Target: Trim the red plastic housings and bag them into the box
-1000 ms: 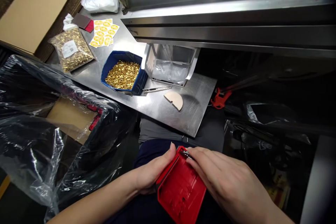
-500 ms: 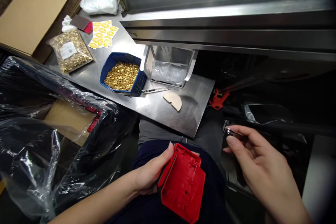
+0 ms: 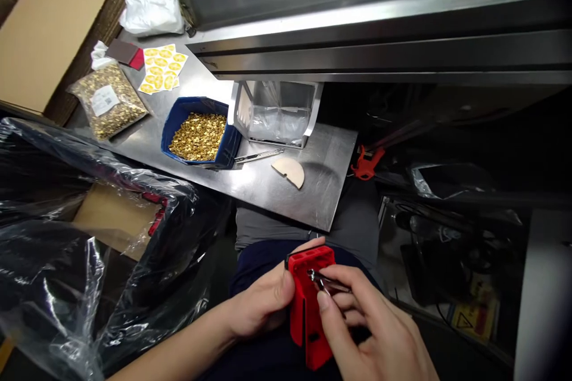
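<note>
My left hand [image 3: 268, 297] is closed around the left side of a red plastic housing [image 3: 310, 315] with a black edge, held tilted above my lap. Between the thumb and fingers of my right hand [image 3: 370, 315] is a small shiny metal tool [image 3: 326, 281] that looks like a nail clipper. Its tip lies over the upper part of the housing; whether it touches the plastic I cannot tell. My right fingers cover part of the housing's right side.
On the steel table [image 3: 313, 202] are a blue bin [image 3: 232, 146] of small gold-coloured parts, a grey bin [image 3: 313, 122] with clear bags, tweezers [image 3: 259, 156] and a pale half-round piece [image 3: 290, 171]. A plastic-lined box [image 3: 179, 202] stands left. A steel beam [image 3: 379, 59] overhangs.
My right hand has come leftward with the metal tool, from out at the right to the red housing. The housing has been turned more upright in my left hand.
</note>
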`<state>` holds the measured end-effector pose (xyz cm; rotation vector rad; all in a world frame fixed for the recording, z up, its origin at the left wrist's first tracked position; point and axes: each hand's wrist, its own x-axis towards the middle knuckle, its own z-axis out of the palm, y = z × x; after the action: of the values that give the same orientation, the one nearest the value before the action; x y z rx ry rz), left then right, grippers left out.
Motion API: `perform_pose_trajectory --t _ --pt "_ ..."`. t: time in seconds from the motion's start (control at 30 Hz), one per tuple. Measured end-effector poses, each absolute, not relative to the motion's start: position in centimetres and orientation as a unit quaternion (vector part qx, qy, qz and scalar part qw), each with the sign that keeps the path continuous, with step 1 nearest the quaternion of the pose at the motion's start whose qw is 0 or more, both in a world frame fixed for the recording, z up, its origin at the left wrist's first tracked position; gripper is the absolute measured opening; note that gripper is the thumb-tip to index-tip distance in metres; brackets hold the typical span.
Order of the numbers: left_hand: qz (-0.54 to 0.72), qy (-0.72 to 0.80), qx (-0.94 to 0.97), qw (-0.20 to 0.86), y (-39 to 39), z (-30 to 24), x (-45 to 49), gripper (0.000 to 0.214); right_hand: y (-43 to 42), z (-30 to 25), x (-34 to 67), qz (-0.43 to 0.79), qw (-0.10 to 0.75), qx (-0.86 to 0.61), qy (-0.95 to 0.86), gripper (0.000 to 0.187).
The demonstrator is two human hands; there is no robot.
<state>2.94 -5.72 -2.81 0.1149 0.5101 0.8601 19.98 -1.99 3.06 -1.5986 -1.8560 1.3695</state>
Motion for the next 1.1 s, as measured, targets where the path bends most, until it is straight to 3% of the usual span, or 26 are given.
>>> perform_pose_trajectory --t 0.3,1.1 --pt "0.434 0.231 0.091 0.866 -5.94 -3.42 2.10 0.082 -2.26 2.97 20.17 0.500 0.150 -0.528 -0.670 0.030" --pt "0.439 0.253 0.099 0.857 -5.69 -3.06 2.34 0.082 -2.43 2.60 20.21 0.501 0.144 -0.507 -0.686 0.030"
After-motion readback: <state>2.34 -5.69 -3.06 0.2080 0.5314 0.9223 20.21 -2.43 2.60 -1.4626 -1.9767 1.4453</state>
